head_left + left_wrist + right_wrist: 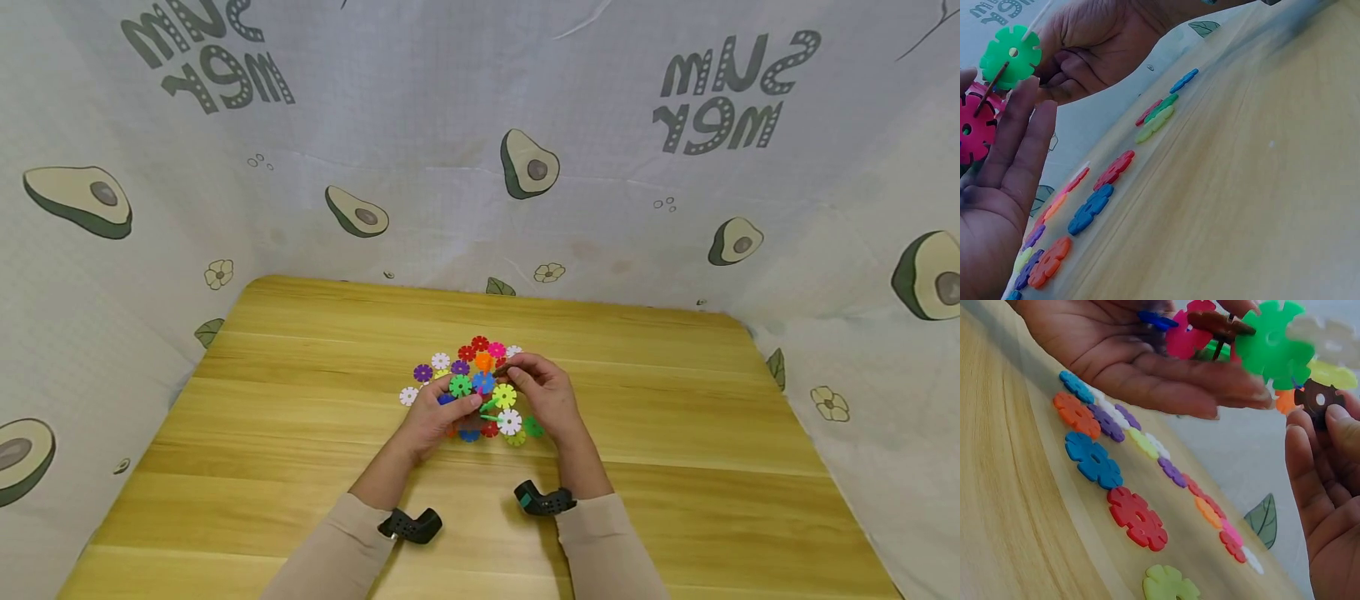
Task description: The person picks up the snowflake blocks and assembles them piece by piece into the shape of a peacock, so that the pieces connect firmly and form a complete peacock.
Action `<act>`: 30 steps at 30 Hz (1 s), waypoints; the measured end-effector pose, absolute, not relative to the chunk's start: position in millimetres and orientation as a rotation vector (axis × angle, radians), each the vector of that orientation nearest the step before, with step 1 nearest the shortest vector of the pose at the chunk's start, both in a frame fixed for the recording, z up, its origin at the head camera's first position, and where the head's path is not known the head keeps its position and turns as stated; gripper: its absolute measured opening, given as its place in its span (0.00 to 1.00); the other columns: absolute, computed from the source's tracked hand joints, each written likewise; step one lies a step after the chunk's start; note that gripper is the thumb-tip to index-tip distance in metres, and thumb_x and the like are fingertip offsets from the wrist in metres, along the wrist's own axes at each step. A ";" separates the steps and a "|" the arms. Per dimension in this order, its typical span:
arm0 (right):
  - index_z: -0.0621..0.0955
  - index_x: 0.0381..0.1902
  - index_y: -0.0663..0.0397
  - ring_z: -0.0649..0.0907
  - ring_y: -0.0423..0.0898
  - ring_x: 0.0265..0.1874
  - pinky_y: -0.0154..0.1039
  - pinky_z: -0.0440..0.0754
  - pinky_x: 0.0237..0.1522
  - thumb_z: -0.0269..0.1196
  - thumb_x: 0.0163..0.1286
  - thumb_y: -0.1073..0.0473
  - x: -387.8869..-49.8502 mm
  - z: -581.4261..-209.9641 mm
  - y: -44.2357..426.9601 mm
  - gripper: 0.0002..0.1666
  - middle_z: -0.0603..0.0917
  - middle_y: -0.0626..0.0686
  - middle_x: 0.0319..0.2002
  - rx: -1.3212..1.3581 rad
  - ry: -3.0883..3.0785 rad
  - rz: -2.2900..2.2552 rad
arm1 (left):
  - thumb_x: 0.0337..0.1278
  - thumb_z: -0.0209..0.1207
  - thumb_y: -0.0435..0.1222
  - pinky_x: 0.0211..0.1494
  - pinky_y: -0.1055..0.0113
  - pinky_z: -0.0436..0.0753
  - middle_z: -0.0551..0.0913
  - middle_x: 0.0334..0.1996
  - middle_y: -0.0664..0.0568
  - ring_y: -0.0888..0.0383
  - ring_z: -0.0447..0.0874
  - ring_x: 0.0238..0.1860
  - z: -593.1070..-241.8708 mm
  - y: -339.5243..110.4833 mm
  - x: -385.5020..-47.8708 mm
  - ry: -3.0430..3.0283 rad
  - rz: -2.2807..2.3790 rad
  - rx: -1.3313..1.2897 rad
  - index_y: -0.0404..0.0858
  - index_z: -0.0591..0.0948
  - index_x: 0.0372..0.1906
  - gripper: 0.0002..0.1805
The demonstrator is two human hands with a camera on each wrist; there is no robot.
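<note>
My left hand holds a cluster of joined, notched plastic flower discs, the thumb over it and the fingers beneath. A green disc, a pink disc, a yellow disc and a white disc belong to this cluster. Between thumb and fingers, my right hand pinches a dark brown disc close to the cluster's far side. Whether that disc's slot meets another disc cannot be made out. Fingers and overlapping discs hide the cluster's middle.
Loose discs lie flat on the wooden table around and beneath the hands, among them a red disc, a blue disc and an orange disc. A printed cloth hangs behind the table.
</note>
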State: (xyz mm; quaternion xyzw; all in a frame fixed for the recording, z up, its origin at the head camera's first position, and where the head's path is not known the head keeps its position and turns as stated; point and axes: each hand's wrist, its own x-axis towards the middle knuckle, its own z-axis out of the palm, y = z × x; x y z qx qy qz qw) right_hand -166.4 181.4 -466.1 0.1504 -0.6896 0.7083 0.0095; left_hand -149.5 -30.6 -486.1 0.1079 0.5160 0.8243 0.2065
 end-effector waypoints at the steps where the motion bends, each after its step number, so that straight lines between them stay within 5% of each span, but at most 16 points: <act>1: 0.77 0.51 0.77 0.88 0.35 0.38 0.30 0.87 0.50 0.56 0.77 0.69 -166.5 -466.4 180.8 0.13 0.87 0.39 0.40 0.478 -2.154 2.208 | 0.66 0.65 0.36 0.57 0.49 0.86 0.87 0.45 0.55 0.59 0.90 0.46 -485.9 -30.7 -149.5 1.429 2.298 0.302 0.24 0.71 0.64 0.29; 4: 0.74 0.52 0.84 0.87 0.34 0.38 0.29 0.87 0.49 0.56 0.77 0.69 -167.2 -468.0 178.6 0.16 0.87 0.38 0.40 0.501 -2.160 2.190 | 0.67 0.64 0.35 0.56 0.49 0.86 0.87 0.45 0.55 0.59 0.90 0.46 -484.8 -31.0 -149.1 1.411 2.306 0.314 0.24 0.71 0.64 0.27; 30: 0.76 0.54 0.77 0.87 0.36 0.39 0.30 0.87 0.52 0.56 0.78 0.66 -165.6 -463.9 184.9 0.15 0.87 0.38 0.41 0.433 -2.268 2.219 | 0.66 0.64 0.34 0.53 0.54 0.89 0.87 0.44 0.55 0.60 0.90 0.45 -487.2 -30.4 -148.8 1.477 2.269 0.321 0.22 0.71 0.63 0.27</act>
